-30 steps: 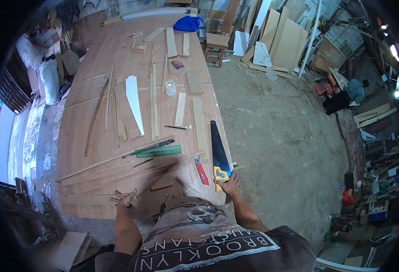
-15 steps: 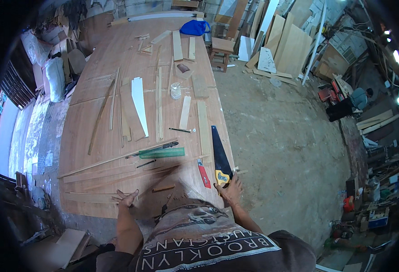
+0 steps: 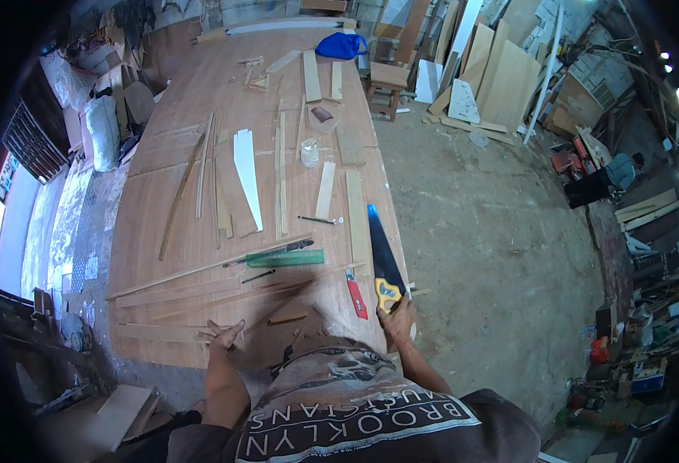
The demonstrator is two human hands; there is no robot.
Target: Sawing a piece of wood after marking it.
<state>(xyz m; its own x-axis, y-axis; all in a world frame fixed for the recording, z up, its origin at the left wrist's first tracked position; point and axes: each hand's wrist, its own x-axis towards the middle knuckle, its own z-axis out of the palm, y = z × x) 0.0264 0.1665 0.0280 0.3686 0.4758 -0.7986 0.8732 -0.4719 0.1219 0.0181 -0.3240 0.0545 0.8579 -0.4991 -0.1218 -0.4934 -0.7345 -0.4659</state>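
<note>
My left hand lies with spread fingers on a thin wooden strip at the table's near left. At the near right edge, my right hand is closed on the lower end of the yellow handle of a hand saw, its dark blade lying away from me. Left of the saw is a red flat tool. A green strip, dark pencil-like sticks and a small wood piece lie between my hands on the wooden table.
Loose laths, a white board, a jar and a blue bag are farther along. A stool and leaning panels stand behind. Another person crouches at the right; clutter lines that side.
My right hand's fingers have drawn together from spread to curled at the saw handle, and the saw has shifted slightly away from me. The view has swung a little.
</note>
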